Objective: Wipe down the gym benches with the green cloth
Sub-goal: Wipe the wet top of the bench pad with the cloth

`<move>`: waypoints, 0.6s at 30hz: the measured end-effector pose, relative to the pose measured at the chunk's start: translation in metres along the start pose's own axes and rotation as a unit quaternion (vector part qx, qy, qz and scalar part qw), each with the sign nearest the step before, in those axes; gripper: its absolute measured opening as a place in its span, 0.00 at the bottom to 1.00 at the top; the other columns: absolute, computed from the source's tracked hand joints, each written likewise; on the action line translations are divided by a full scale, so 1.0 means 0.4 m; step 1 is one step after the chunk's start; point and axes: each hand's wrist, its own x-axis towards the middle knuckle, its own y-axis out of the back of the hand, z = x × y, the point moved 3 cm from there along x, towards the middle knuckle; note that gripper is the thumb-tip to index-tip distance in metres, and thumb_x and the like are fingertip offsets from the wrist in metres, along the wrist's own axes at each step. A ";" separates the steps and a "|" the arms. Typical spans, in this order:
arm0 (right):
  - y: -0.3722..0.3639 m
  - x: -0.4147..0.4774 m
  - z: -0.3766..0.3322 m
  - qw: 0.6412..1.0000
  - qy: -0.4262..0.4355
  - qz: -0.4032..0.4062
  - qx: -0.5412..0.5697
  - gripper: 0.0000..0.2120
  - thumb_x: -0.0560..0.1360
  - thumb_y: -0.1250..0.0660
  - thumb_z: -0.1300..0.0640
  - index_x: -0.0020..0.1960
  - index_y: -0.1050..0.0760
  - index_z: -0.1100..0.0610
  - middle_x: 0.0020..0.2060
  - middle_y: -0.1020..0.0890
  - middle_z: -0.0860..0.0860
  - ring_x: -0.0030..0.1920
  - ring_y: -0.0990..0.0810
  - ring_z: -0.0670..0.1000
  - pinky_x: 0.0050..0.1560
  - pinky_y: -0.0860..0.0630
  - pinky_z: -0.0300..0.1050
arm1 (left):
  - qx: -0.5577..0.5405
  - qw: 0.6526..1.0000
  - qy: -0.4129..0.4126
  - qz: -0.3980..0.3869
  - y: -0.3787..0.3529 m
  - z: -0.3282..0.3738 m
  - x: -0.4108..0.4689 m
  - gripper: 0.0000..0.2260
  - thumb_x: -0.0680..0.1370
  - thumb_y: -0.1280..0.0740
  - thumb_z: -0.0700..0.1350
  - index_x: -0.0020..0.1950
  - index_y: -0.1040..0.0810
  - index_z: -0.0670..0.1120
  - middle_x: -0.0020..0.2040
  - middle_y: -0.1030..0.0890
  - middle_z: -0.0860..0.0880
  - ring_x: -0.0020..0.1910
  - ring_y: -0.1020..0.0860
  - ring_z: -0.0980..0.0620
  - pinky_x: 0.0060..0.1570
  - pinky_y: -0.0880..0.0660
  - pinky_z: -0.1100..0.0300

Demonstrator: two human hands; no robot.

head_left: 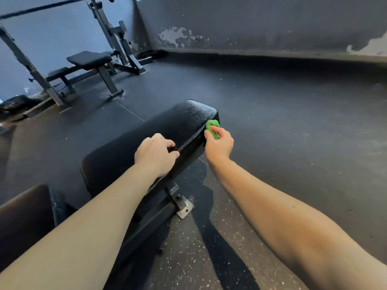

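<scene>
A: What is far over on the left?
B: A rack (109, 28) with gray metal posts, up at the back. A far bench (89, 58) with a black pad stands under it. Low in the left corner there is a dark brown pad (25, 212), partly cut off.
A: And in the middle?
B: The bench (146, 132). Its top is black and shiny, and it runs away from the person, up and to the right. A metal plate (185, 207) shows under it.
A: Where is the left hand?
B: The left hand (156, 153) is on the right edge of the bench, about halfway along. Its fingers curl over the seam and grip the edge.
A: What about the right hand?
B: The right hand (218, 144) is just beside the bench, on its right side, near the far end. It pinches the cloth (212, 124) with its thumb and fingers.
A: So where is the cloth?
B: It is green and bunched up. It touches the side of the bench, just below the top seam, close to the far corner.
A: What is on the right?
B: Dark floor (293, 132), with little light specks near the person. Behind it is a gray wall (261, 24) with paint flaking off.
</scene>
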 end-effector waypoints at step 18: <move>0.007 -0.028 -0.014 0.999 0.043 -0.021 -0.002 0.05 0.75 0.25 0.61 0.51 0.17 0.56 0.49 0.20 0.48 0.48 0.21 0.43 0.55 0.25 0.35 | 0.001 0.999 -0.032 -0.015 -0.010 -0.014 0.017 0.16 0.80 0.35 0.58 0.66 0.21 0.56 0.63 0.26 0.55 0.63 0.28 0.47 0.60 0.27 0.50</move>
